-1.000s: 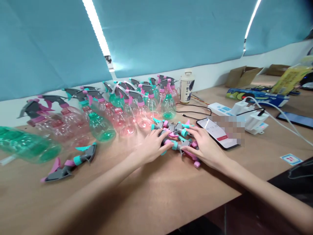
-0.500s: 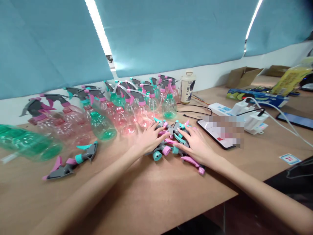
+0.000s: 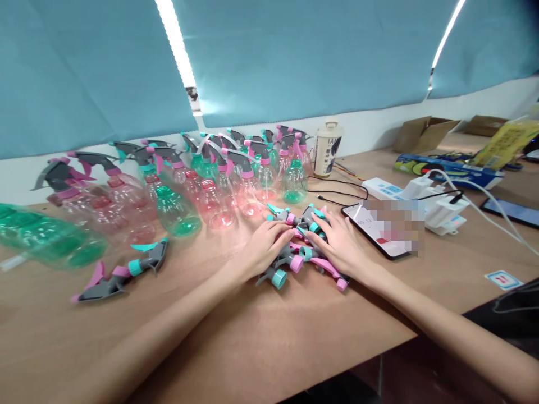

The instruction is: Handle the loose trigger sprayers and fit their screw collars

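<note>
Both hands rest on a heap of loose spray bottle trigger heads [image 3: 297, 261], grey with pink or turquoise collars and levers. My left hand [image 3: 266, 244] lies against the heap's left side, fingers stretched out and gripping nothing. On the right side my right hand [image 3: 342, 242] touches the heap with its fingers spread. Parts of the heads are hidden under the fingers. Two more trigger heads, one with a pink collar [image 3: 103, 283] and one with a turquoise collar [image 3: 149, 259], lie apart on the left.
Several clear pink and green spray bottles [image 3: 177, 213] stand behind, many with heads fitted. Green bottles [image 3: 46, 238] lie at the far left. A phone [image 3: 370, 227], a power strip [image 3: 381, 189] with chargers and a cream drink bottle [image 3: 327, 151] are to the right.
My hands have drawn slightly closer together around the heap, and the trigger heads between them have shifted and bunched. The view has turned slightly.
</note>
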`<state>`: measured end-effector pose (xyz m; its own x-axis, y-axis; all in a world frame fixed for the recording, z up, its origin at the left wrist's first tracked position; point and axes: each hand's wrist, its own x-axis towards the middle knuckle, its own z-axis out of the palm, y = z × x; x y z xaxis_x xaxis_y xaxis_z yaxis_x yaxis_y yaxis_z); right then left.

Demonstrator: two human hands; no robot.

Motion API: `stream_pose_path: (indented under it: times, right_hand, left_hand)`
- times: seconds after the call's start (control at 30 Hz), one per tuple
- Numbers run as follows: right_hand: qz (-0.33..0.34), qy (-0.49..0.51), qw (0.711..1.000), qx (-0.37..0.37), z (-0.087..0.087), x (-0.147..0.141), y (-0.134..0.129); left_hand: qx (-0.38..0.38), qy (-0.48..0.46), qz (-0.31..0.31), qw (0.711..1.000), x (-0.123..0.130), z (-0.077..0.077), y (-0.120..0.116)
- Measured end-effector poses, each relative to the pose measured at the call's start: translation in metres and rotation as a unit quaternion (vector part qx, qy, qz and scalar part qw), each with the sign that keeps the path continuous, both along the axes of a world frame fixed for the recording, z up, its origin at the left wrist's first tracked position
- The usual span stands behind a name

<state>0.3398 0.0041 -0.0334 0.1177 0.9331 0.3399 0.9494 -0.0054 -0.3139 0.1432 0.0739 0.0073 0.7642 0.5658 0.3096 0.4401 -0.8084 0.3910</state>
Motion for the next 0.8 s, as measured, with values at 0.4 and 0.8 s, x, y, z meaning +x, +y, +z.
stream_pose_path:
  times: [0.4, 0.8]
  right_hand:
    - [0.177, -0.076, 0.981, -0.010, 0.025, -0.023, 0.039]
    - [0.069, -0.080, 0.993, 0.045, 0.016, -0.032, 0.033]
  left_hand:
    - [-0.006, 0.075, -0.034, 0.997, -0.043, -0.017, -0.043]
    - [0.000, 0.013, -0.010, 1.000, -0.033, -0.022, -0.016]
